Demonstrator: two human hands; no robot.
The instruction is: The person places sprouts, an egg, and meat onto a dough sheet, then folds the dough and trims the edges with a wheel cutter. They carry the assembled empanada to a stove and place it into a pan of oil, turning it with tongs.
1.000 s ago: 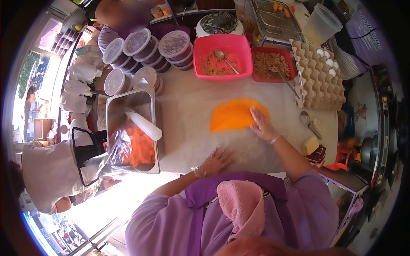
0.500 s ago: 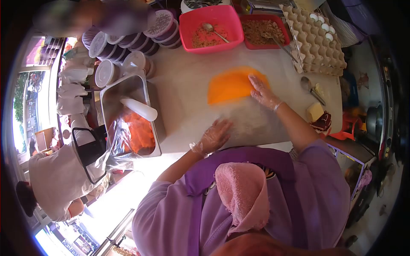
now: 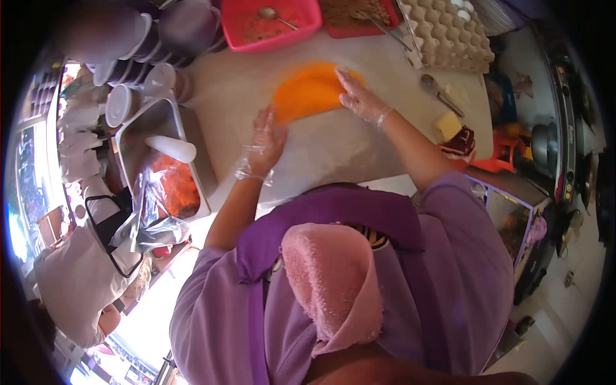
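A thin, flat sheet of orange dough (image 3: pixel 308 93) lies on the work table, folded or half-round in outline and slightly blurred. My left hand (image 3: pixel 266 141), in a clear plastic glove, is at the sheet's lower left edge with its fingers stretched out. At the right edge, my gloved right hand (image 3: pixel 362 99) rests with fingers extended and thumb apart. Left of my hands, a deep metal pan (image 3: pixel 202 163) contains more orange dough (image 3: pixel 173 186) partly under clear plastic. A white cylinder like a rolling pin (image 3: pixel 172 149) lies across it.
Along the back stand a pink tub (image 3: pixel 273 40) with a spoon, a red tray (image 3: pixel 350 32) of brown crumbly filling, and stacked egg trays (image 3: pixel 443 35). A spoon (image 3: pixel 439 93) and a yellow block (image 3: pixel 448 126) sit right. Lidded tubs (image 3: pixel 122 104) crowd the back left.
My left hand has moved from the near table surface up to the sheet's left edge. My right hand stays at its right side. The whole view has shifted up and left.
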